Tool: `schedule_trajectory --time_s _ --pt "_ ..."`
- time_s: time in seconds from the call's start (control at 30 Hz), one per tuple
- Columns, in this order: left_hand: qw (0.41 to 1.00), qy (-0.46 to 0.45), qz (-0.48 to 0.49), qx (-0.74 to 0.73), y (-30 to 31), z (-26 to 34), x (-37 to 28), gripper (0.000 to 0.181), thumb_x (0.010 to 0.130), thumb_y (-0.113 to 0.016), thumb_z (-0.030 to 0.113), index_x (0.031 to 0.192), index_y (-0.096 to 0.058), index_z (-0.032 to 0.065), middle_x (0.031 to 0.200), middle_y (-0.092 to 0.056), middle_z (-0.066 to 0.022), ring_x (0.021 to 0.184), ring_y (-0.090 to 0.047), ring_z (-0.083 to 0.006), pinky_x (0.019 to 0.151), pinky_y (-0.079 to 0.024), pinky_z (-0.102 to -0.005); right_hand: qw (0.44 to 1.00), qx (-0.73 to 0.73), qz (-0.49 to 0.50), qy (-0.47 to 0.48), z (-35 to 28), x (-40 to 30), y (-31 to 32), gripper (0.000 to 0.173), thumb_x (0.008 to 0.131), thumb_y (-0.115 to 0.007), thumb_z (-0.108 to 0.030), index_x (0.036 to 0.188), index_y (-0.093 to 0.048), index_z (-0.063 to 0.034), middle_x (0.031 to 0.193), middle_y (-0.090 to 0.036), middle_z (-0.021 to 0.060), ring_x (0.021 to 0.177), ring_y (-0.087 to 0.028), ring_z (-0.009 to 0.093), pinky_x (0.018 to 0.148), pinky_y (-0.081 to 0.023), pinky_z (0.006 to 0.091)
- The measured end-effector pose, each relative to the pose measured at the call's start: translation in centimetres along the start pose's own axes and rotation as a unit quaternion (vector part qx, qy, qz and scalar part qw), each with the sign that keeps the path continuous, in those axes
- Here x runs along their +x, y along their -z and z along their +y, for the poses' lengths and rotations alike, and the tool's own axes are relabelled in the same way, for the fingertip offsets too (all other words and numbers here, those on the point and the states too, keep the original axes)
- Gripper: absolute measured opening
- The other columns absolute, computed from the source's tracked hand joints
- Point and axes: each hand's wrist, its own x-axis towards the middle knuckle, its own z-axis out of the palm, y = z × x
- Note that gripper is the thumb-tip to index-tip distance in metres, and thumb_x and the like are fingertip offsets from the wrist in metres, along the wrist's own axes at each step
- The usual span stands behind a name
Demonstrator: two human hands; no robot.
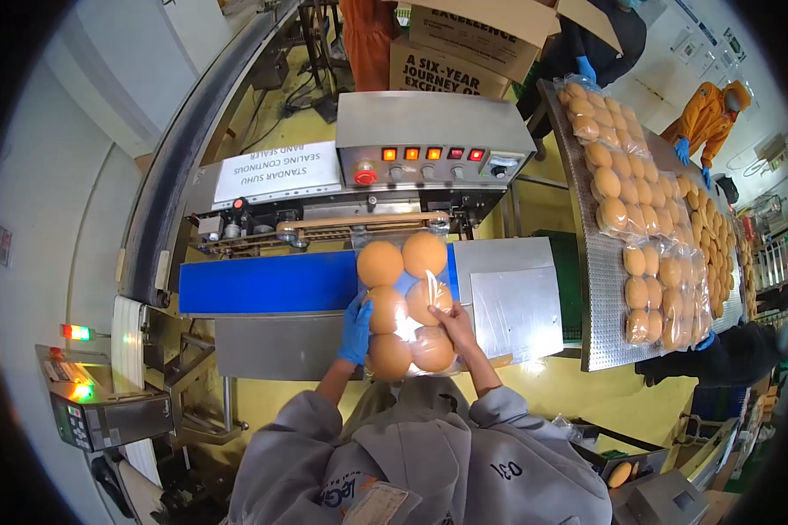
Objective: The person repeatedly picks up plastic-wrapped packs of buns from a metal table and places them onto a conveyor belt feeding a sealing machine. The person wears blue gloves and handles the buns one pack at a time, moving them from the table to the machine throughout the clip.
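A clear plastic bag of several round buns [389, 310] lies before me, its upper end at the sealing band of a continuous band sealer [433, 138]. On its left edge is my left hand [356, 331] in a blue glove, fingers along the film. My right hand [456, 326], without a glove, grips the right side, thumb over the film. Under the bag's upper part runs the sealer's blue conveyor belt [269, 283]. Several lamps glow on the metal housing, above the knobs and a red button.
A perforated metal table [591, 315] at the right bears many bagged buns [637, 190]. People in orange [702, 125] and dark clothing [604, 39] stand around it. A dark conveyor [190, 131] runs at the left, above a machine with a display [111, 417]. Cardboard boxes [459, 56] stand behind the sealer.
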Motion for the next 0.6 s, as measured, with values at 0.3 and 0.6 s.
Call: schedule_trajectory --time_s 0.3,0.6 --pt "0.991 0.12 -0.056 0.008 6.0 4.9 -2.9 0.042 0.087 -0.046 0.031 0.115 -0.045 -0.0013 0.108 -0.05 -0.0105 0.101 -0.047 -0.0175 0.087 -0.038 -0.0294 0.984 0.046 -0.133 -0.109 4.6 0.7 -4.2 0.038 0.075 -0.066 -0.02 0.102 -0.052 0.003 0.092 -0.059 0.0114 0.08 -0.059 0.017 0.07 -0.05 0.0297" --pt "0.91 -0.158 0.008 0.384 16.7 -2.9 -3.2 0.038 0.086 -0.048 0.035 0.094 -0.056 -0.0013 0.093 -0.055 -0.0093 0.085 -0.05 -0.0151 0.074 -0.042 -0.0309 0.963 0.043 -0.192 -0.183 6.5 0.0 -10.4 0.04 0.076 -0.066 -0.025 0.099 -0.053 0.0055 0.091 -0.06 0.0125 0.08 -0.06 0.018 0.071 -0.049 0.0286"
